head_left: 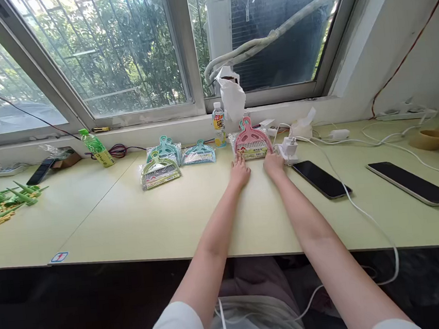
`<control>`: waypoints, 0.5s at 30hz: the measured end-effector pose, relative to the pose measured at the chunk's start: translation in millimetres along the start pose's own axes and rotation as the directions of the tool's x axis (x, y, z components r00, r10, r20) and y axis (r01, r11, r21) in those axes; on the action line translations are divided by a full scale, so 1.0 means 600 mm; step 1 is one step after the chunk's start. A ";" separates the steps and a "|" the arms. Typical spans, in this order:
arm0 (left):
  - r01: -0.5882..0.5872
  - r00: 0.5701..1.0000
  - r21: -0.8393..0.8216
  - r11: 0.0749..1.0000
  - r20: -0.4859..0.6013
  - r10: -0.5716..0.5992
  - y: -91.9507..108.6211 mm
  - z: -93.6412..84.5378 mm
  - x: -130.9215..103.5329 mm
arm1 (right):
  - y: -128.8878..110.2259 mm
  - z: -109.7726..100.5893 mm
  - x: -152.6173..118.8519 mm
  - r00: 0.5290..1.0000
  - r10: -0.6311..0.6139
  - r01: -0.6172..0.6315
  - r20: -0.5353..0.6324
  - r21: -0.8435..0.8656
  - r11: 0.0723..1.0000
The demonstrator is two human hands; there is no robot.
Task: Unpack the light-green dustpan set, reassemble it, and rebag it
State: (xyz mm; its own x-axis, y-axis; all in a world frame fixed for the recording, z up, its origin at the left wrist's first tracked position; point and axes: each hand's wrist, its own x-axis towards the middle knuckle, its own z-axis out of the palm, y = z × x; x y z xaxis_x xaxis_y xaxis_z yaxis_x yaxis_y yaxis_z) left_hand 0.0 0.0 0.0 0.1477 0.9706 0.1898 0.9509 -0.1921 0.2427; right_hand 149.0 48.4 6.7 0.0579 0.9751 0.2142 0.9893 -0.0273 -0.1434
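Note:
Both hands are at a pink dustpan-and-brush set [252,139] in clear packaging, near the back of the table. My left hand [240,173] has its fingers on the lower left corner, and my right hand [273,163] grips the lower right corner. The thumbs are hard to make out. Behind the pink set a blue-green edge shows, partly hidden. To the left lie a green dustpan set [159,171], a teal set [164,148] behind it, and another blue-teal set [199,153], all wrapped.
A drink bottle [219,125] and crumpled white paper [232,98] stand by the window. Right of my hands are a white charger [288,149], a black phone [322,179], another dark device [413,182] and a trailing cable [364,212]. Far left: a green bottle [97,148], green pointed pieces [3,198].

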 end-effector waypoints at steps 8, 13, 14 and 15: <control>-0.090 0.995 0.002 0.996 0.033 0.090 0.003 -0.002 -0.019 | 0.010 -0.004 -0.008 0.996 0.011 -0.003 -0.085 0.093 0.996; -0.103 0.992 0.007 0.995 0.078 0.102 0.014 -0.002 -0.039 | 0.000 -0.022 -0.034 0.949 -0.173 0.202 -0.265 0.086 0.976; -0.109 0.991 0.008 0.994 0.079 0.108 0.018 -0.002 -0.048 | -0.004 -0.026 -0.039 0.932 -0.246 0.272 -0.266 0.066 0.960; -0.119 0.990 0.009 0.993 0.079 0.118 0.021 -0.002 -0.059 | -0.007 -0.028 -0.044 0.915 -0.312 0.333 -0.255 0.043 0.942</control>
State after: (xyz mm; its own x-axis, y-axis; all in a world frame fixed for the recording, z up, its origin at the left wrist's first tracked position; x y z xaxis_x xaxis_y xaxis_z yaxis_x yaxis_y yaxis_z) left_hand 6.4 -36.7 -2.4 0.2803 0.9495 0.1411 0.9288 -0.3053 0.2099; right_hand 145.7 18.9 18.1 -0.2213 0.8448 0.4872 0.9454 0.3083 -0.1052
